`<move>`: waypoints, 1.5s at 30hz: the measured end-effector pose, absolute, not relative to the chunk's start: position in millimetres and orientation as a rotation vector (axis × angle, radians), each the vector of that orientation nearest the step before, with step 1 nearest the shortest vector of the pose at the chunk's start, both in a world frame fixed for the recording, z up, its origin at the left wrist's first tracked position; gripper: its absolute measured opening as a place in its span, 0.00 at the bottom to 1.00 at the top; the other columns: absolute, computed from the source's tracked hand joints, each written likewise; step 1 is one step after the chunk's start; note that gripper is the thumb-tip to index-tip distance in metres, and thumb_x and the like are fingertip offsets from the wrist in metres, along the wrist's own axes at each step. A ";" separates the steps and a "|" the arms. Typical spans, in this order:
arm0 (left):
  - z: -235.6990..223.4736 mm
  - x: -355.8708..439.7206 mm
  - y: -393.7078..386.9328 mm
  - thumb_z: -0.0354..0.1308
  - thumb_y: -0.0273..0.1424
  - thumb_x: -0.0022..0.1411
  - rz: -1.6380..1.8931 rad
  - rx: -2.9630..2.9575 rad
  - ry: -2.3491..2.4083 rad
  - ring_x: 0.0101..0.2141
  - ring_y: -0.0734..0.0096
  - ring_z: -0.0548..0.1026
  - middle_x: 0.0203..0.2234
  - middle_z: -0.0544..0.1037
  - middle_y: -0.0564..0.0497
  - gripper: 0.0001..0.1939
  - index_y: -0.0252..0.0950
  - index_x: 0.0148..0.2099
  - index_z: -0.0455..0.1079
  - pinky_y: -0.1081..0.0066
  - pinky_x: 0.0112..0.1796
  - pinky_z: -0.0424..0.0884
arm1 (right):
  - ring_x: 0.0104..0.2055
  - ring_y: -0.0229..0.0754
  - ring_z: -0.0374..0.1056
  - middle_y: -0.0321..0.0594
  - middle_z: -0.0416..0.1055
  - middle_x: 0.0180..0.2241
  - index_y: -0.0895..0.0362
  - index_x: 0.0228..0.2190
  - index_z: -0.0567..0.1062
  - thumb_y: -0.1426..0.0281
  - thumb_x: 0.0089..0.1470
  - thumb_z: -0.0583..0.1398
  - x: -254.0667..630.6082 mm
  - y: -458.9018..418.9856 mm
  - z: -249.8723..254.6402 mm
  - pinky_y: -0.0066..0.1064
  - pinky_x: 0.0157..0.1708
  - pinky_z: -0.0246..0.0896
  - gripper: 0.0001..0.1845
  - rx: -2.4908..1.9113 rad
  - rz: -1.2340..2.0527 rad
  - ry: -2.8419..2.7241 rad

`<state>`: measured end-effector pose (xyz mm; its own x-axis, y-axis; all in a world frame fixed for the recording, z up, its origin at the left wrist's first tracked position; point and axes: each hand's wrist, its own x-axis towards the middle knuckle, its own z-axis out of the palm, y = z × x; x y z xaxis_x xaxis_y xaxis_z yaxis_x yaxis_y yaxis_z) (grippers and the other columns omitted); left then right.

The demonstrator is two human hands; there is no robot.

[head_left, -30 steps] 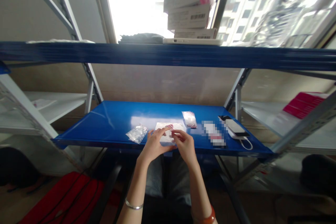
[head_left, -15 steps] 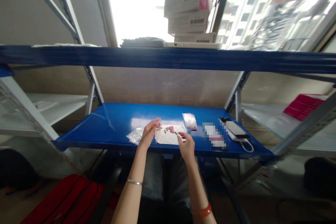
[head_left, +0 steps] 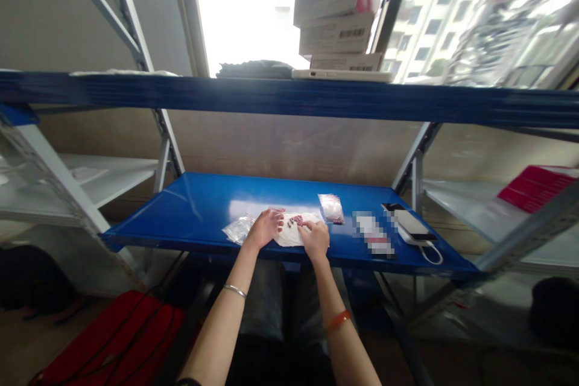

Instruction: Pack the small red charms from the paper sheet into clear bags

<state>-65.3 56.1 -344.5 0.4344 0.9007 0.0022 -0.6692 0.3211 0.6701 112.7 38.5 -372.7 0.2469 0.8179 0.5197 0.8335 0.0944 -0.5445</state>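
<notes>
A white cloth (head_left: 289,240) lies at the front of the blue shelf, with small dark red and brown bead-like pieces (head_left: 296,219) in a loose pile on it. My left hand (head_left: 266,229) is at the cloth's left edge, its fingers curled around a small clear plastic bag (head_left: 277,211) that barely shows. Over the cloth's right side, my right hand (head_left: 315,239) has thumb and fingertips closed together against the pile. Whatever those fingertips pinch is too small to make out. Beside my left hand lie more clear plastic bags (head_left: 237,229).
Filled clear packets (head_left: 331,208) with reddish contents lie behind the cloth. Farther right are a blurred-out item (head_left: 374,234) and a phone (head_left: 414,226) on a white block with a cable. The upper blue beam (head_left: 271,95) crosses above, carrying stacked boxes (head_left: 337,33).
My right hand has moved left and inward, its fingertips now at the pile. My left hand has lowered the clear bag toward the cloth. The view has shifted slightly.
</notes>
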 end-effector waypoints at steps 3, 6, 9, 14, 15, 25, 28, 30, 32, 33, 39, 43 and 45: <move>-345.1 -66.7 56.7 0.55 0.40 0.57 1.061 0.644 0.392 0.28 0.73 0.74 0.29 0.77 0.47 0.20 0.28 0.44 0.71 0.74 0.30 0.67 | 0.36 0.46 0.62 0.44 0.67 0.28 0.54 0.28 0.79 0.65 0.48 0.59 112.9 38.2 -374.3 0.35 0.36 0.57 0.09 -1.709 -0.028 -1.539; -345.6 -66.6 57.6 0.56 0.39 0.57 1.045 0.637 0.372 0.28 0.72 0.74 0.29 0.77 0.46 0.20 0.28 0.44 0.71 0.74 0.31 0.67 | 0.37 0.48 0.62 0.46 0.68 0.29 0.56 0.28 0.78 0.65 0.48 0.58 113.2 38.7 -374.0 0.36 0.37 0.57 0.10 -1.727 -0.006 -1.530; -346.6 -66.4 58.1 0.56 0.38 0.57 1.030 0.634 0.372 0.28 0.73 0.74 0.29 0.77 0.46 0.19 0.27 0.44 0.71 0.75 0.31 0.67 | 0.37 0.49 0.62 0.47 0.69 0.30 0.56 0.27 0.78 0.64 0.49 0.57 113.4 39.9 -374.5 0.38 0.37 0.57 0.12 -1.705 0.019 -1.522; -350.1 -65.9 60.4 0.57 0.38 0.58 1.018 0.649 0.394 0.28 0.74 0.74 0.28 0.78 0.47 0.19 0.27 0.45 0.71 0.76 0.30 0.67 | 0.35 0.47 0.63 0.46 0.70 0.28 0.57 0.25 0.77 0.59 0.49 0.57 113.1 40.9 -369.2 0.37 0.37 0.57 0.15 -1.602 0.081 -1.396; -350.8 -65.6 61.1 0.57 0.38 0.57 1.018 0.655 0.398 0.27 0.74 0.74 0.28 0.78 0.47 0.19 0.28 0.45 0.71 0.76 0.30 0.68 | 0.33 0.46 0.63 0.44 0.69 0.26 0.57 0.25 0.77 0.58 0.49 0.56 112.6 40.7 -365.3 0.36 0.36 0.57 0.17 -1.563 0.110 -1.368; -353.8 -65.5 62.1 0.57 0.34 0.57 1.052 0.663 0.477 0.27 0.73 0.74 0.27 0.78 0.47 0.13 0.28 0.38 0.73 0.73 0.31 0.69 | 0.27 0.39 0.61 0.38 0.67 0.23 0.58 0.27 0.78 0.55 0.49 0.57 86.4 39.9 -304.3 0.30 0.29 0.55 0.19 -1.269 0.391 -1.518; -352.7 -64.7 61.4 0.58 0.34 0.56 1.066 0.646 0.488 0.27 0.72 0.74 0.26 0.78 0.48 0.12 0.29 0.36 0.74 0.73 0.31 0.69 | 0.28 0.40 0.62 0.39 0.68 0.24 0.58 0.29 0.78 0.55 0.51 0.55 81.8 49.2 -302.5 0.30 0.30 0.56 0.20 -1.240 0.379 -1.618; -351.0 -63.4 60.9 0.58 0.34 0.56 1.056 0.647 0.468 0.27 0.72 0.74 0.27 0.78 0.46 0.13 0.28 0.38 0.74 0.74 0.31 0.68 | 0.29 0.40 0.62 0.40 0.69 0.27 0.58 0.34 0.78 0.56 0.54 0.52 85.4 59.5 -307.7 0.30 0.31 0.56 0.21 -1.259 0.342 -1.605; -349.2 -62.2 60.4 0.57 0.36 0.57 1.033 0.645 0.425 0.26 0.73 0.74 0.28 0.78 0.46 0.16 0.26 0.41 0.73 0.74 0.30 0.67 | 0.30 0.40 0.63 0.42 0.70 0.29 0.59 0.38 0.77 0.60 0.56 0.51 94.3 71.4 -317.4 0.30 0.33 0.57 0.21 -1.341 0.289 -1.567; -348.5 -61.9 60.3 0.57 0.36 0.58 1.022 0.639 0.404 0.26 0.73 0.74 0.28 0.78 0.46 0.17 0.26 0.42 0.73 0.75 0.30 0.67 | 0.31 0.40 0.64 0.42 0.70 0.29 0.59 0.39 0.77 0.62 0.55 0.51 100.3 77.3 -323.6 0.30 0.35 0.58 0.20 -1.413 0.263 -1.563; -348.7 -64.1 61.8 0.51 0.38 0.63 0.992 0.578 0.351 0.26 0.74 0.74 0.26 0.78 0.46 0.20 0.24 0.44 0.71 0.75 0.30 0.67 | 0.28 0.39 0.65 0.41 0.70 0.25 0.60 0.32 0.79 0.72 0.46 0.55 137.3 100.5 -361.7 0.28 0.32 0.59 0.14 -1.634 0.273 -1.567; -348.9 -64.5 62.4 0.49 0.38 0.64 0.975 0.569 0.347 0.26 0.74 0.74 0.26 0.78 0.45 0.21 0.24 0.45 0.72 0.75 0.30 0.67 | 0.27 0.40 0.66 0.41 0.70 0.24 0.61 0.31 0.79 0.70 0.46 0.56 148.1 107.1 -374.4 0.29 0.30 0.60 0.14 -1.657 0.275 -1.563; -348.7 -64.1 62.4 0.49 0.39 0.64 0.970 0.567 0.349 0.26 0.74 0.74 0.26 0.78 0.45 0.21 0.24 0.44 0.72 0.75 0.30 0.67 | 0.28 0.40 0.66 0.42 0.71 0.25 0.61 0.31 0.79 0.69 0.45 0.56 149.7 108.3 -377.3 0.30 0.31 0.60 0.14 -1.659 0.266 -1.556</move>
